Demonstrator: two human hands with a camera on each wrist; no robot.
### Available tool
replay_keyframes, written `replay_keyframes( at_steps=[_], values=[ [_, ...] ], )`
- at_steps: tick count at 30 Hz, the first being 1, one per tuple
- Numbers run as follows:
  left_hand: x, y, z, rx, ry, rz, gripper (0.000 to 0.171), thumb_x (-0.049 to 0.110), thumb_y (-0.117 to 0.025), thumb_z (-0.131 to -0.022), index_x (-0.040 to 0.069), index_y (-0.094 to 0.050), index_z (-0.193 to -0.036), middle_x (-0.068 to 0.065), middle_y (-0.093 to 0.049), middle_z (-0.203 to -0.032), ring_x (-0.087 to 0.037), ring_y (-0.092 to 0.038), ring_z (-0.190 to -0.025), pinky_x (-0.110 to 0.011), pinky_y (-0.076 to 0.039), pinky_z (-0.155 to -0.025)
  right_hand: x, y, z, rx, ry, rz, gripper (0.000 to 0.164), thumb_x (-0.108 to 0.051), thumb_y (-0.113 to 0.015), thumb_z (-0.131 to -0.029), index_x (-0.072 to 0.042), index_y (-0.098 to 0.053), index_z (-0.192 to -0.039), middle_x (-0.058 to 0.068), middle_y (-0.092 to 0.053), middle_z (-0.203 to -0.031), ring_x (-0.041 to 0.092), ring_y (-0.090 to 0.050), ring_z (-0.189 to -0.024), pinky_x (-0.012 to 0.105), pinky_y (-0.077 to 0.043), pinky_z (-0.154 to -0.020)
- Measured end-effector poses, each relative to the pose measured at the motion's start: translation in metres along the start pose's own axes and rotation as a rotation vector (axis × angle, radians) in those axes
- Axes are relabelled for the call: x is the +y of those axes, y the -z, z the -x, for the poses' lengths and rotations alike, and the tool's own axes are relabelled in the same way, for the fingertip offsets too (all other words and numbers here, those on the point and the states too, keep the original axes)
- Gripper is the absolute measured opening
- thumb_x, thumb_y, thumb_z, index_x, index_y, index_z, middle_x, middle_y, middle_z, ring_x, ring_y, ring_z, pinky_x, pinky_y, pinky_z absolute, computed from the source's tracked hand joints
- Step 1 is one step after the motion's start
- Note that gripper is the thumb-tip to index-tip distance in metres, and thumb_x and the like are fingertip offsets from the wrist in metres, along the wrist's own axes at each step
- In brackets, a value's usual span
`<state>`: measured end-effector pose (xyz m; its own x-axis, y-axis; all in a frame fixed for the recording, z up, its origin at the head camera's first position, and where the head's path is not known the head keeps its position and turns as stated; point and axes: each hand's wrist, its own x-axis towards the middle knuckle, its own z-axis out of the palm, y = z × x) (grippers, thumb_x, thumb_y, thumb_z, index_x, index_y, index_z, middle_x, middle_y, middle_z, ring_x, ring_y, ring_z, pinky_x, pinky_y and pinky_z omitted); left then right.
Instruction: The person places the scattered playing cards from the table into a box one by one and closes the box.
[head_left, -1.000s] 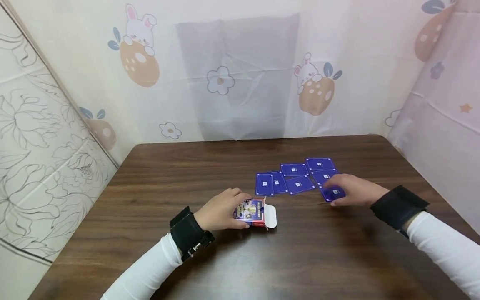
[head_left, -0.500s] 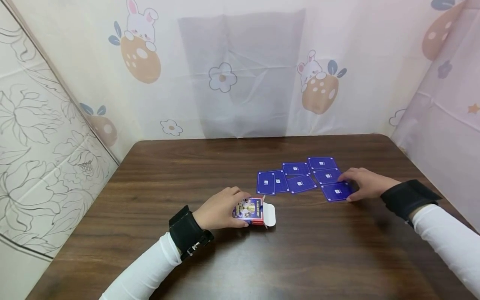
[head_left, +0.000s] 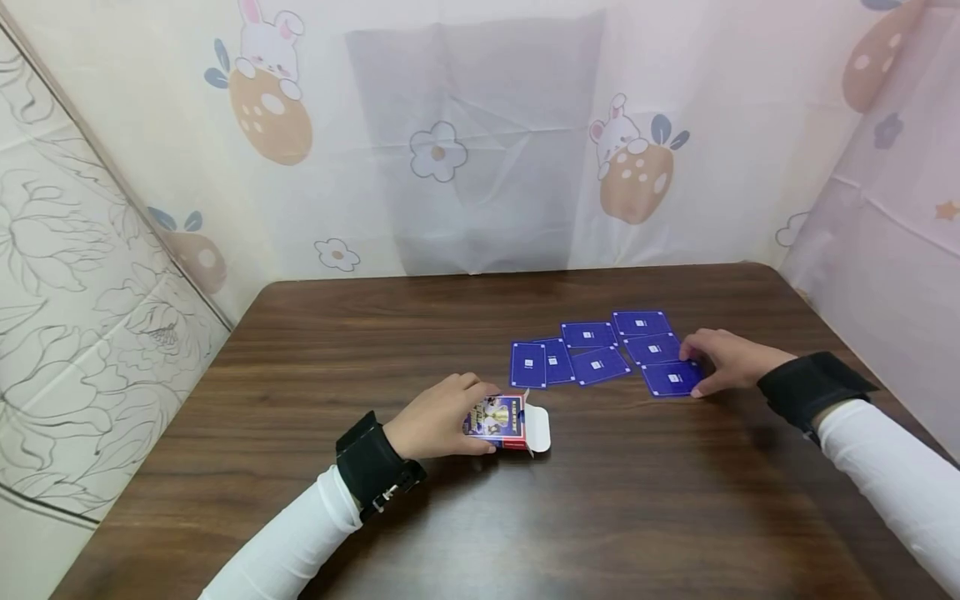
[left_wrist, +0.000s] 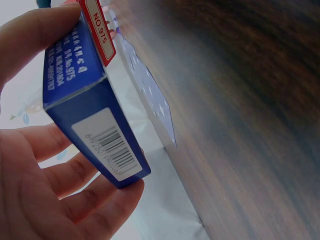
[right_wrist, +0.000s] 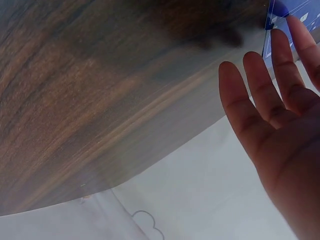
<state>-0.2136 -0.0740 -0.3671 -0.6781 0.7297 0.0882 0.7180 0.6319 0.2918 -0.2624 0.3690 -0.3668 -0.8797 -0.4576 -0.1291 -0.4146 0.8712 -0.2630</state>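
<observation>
My left hand [head_left: 441, 418] grips a small blue-and-red card box [head_left: 499, 418] near the table's middle, thumb on one edge and fingers on the other. Its white end flap [head_left: 537, 428] hangs open to the right. In the left wrist view, a barcode label [left_wrist: 108, 145] shows on the box's end. My right hand [head_left: 733, 360] touches the right edge of the nearest blue playing card [head_left: 670, 379] with relaxed fingertips. In the right wrist view, the fingers [right_wrist: 260, 92] look spread and loosely bent; the thumb is out of frame there.
Several more blue cards lie face down behind and left of that card, such as an upright one [head_left: 528, 365] and a slanted one [head_left: 600, 365], some overlapping. The brown wooden table [head_left: 360, 333] ends at a patterned cloth backdrop [head_left: 480, 150].
My right hand has shifted right, from covering the nearest card to its right edge, so the card now shows almost whole. The left hand and the box stay put.
</observation>
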Motion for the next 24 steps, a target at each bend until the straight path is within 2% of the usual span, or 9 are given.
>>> replay_keyframes(
  at_steps=[7, 12, 15, 18, 24],
  values=[
    [-0.0008, 0.0022, 0.0046, -0.009, 0.02, 0.012, 0.07, 0.042, -0.078, -0.073, 0.01, -0.054, -0.131, -0.005, -0.057, -0.115, -0.015, -0.049, -0.096, -0.031, -0.046, -0.081, -0.0023, -0.0012, -0.0049, 0.017, -0.059, -0.051, 0.057, -0.034, -0.086, -0.062, -0.004, -0.048, -0.093, 0.007, -0.057, -0.091, 0.024, -0.053, -0.084, 0.042, -0.044, -0.076],
    [-0.0019, 0.0035, 0.0061, -0.009, 0.021, 0.014, 0.07, 0.043, -0.078, -0.073, 0.011, -0.054, -0.13, -0.004, -0.057, -0.114, -0.015, -0.049, -0.096, -0.031, -0.047, -0.081, -0.0032, -0.0012, -0.0034, 0.022, -0.101, -0.168, 0.048, -0.026, -0.081, -0.072, -0.002, -0.045, -0.092, 0.006, -0.053, -0.085, 0.022, -0.05, -0.078, 0.035, -0.041, -0.067],
    [-0.0024, 0.0034, 0.0058, -0.008, 0.011, 0.013, 0.07, 0.042, -0.078, -0.073, 0.01, -0.054, -0.131, -0.004, -0.057, -0.115, -0.015, -0.049, -0.096, -0.031, -0.047, -0.08, -0.0009, -0.001, -0.0006, 0.005, -0.148, -0.293, 0.035, -0.016, -0.074, -0.08, 0.0, -0.046, -0.093, 0.005, -0.049, -0.082, 0.019, -0.049, -0.076, 0.03, -0.041, -0.063],
    [-0.0023, 0.0032, 0.0055, -0.007, 0.007, 0.014, 0.07, 0.042, -0.078, -0.073, 0.01, -0.054, -0.13, -0.004, -0.057, -0.114, -0.015, -0.049, -0.095, -0.031, -0.046, -0.08, 0.0027, -0.002, 0.001, -0.033, -0.198, -0.47, 0.025, -0.009, -0.065, -0.087, 0.004, -0.047, -0.097, 0.007, -0.051, -0.084, 0.018, -0.053, -0.077, 0.027, -0.048, -0.066],
    [-0.001, 0.0037, 0.0034, 0.0, 0.007, 0.008, 0.068, 0.041, -0.079, -0.072, 0.011, -0.055, -0.128, -0.003, -0.057, -0.11, -0.014, -0.049, -0.093, -0.029, -0.046, -0.078, 0.0002, -0.0079, 0.0017, -0.058, -0.259, -0.845, 0.031, -0.011, -0.057, -0.093, 0.009, -0.042, -0.112, 0.011, -0.053, -0.095, 0.017, -0.057, -0.085, 0.031, -0.053, -0.077]
  ],
)
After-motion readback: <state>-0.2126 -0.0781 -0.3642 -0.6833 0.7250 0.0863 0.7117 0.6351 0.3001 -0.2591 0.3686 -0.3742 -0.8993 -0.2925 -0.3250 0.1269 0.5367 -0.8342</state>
